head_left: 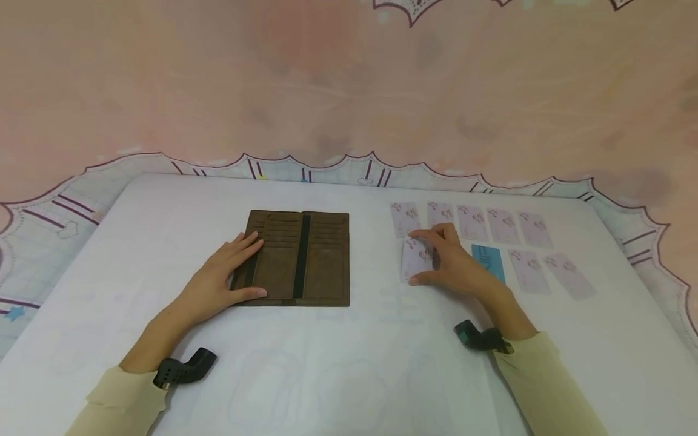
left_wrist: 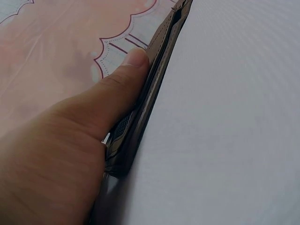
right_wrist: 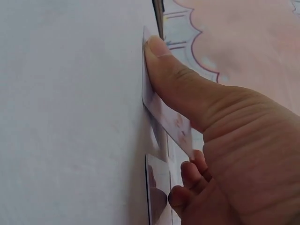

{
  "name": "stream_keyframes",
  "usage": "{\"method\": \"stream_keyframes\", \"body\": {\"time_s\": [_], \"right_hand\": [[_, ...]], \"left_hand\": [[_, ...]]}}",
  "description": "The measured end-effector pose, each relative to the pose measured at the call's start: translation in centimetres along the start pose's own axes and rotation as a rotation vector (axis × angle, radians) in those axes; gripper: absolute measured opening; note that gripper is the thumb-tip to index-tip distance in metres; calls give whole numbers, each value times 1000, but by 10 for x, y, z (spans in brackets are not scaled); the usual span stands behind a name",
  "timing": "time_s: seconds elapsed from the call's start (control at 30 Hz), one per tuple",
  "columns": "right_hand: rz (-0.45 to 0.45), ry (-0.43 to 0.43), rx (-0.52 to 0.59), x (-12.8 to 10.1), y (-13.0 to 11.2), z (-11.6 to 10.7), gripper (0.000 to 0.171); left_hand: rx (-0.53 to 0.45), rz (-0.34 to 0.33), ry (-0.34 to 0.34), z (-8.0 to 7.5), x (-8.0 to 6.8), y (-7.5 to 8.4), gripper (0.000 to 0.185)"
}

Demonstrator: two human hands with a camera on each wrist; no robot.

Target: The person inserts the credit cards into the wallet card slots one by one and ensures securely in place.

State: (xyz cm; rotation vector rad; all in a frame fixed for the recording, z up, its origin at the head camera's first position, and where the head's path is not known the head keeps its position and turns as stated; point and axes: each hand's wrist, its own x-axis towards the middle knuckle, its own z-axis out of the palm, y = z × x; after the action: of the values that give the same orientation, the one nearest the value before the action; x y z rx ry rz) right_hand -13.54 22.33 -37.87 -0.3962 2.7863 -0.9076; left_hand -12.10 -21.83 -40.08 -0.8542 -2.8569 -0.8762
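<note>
A brown wallet [head_left: 329, 266] with card slots and a dark band lies spread out on the white table. My left hand [head_left: 231, 269] rests on its left side, fingers straight and thumb [left_wrist: 136, 58] lying on the lower edge. To the wallet's right, my right hand [head_left: 455, 263] pinches a pale card [head_left: 415, 257] with small pinkish marks between thumb and fingers. In the right wrist view this card [right_wrist: 171, 119] is tilted, one edge up off the table. Beside that hand lies a blue card [head_left: 489, 261], partly covered by it.
Several pale cards [head_left: 471, 223] form a row at the back right, and two more [head_left: 529, 271] lie right of the blue one. The white table [head_left: 349, 369] ends at a scalloped printed border [head_left: 327, 172]. Each wrist wears a black camera [head_left: 188, 366].
</note>
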Motion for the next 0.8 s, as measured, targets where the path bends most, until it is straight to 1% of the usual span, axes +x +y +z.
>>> {"method": "stream_keyframes", "body": {"time_s": [0.13,0.23,0.3,0.4,0.5,0.6,0.8], "right_hand": [[-37,33,15,0,-2,2,86],[-56,74,24,1,-2,2,82],[-63,110,40,2,-3,3,76],[-65,162,98,4,-3,1,63],[-45,188,164,5,-5,-2,50],[-16,191,217,6,-9,-6,42],[-11,149,325,19,-30,-11,44]], "left_hand": [[8,5,6,-1,1,-1,90],[1,7,5,0,1,-1,89],[-2,0,3,0,1,0,89],[-3,-13,3,1,0,0,89],[-8,-15,3,2,0,0,89],[-12,-9,0,3,2,1,89],[2,4,10,2,1,0,89]]}}
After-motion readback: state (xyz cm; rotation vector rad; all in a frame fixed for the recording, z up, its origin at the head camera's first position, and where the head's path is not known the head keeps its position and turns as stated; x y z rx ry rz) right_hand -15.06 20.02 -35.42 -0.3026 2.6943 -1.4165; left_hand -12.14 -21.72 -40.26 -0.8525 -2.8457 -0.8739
